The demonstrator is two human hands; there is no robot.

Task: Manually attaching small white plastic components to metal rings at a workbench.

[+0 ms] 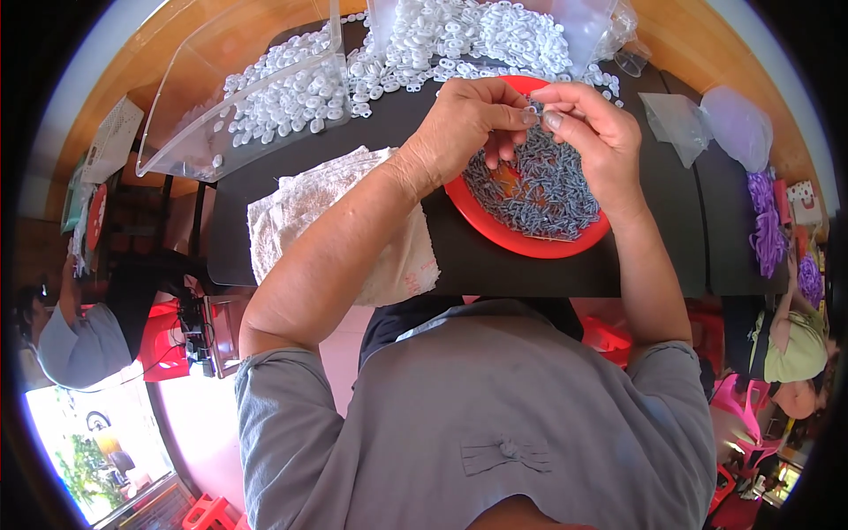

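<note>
Head view: small pale part (pixel 533 110) is above red bowl (pixel 495 231) of grey-blue pieces (pixel 565 199). Left hand (pixel 466 117) fingers clamped on it; right hand (pixel 602 137) fingers beside it, can't tell if gripping. Cloth (pixel 402 252) on black surface (pixel 662 221), white pieces (pixel 300 102) beyond.

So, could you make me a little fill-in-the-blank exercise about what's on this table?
1. The bare left hand and bare right hand are close together above a round, shallow ____ plastic dish.
2. The off-white cloth lies to the ____ of that dish and its heap of small, slender grey-blue pieces.
3. The clear plastic bin holds small, oval plastic pieces coloured ____.

Missing words: red; left; white.
</note>
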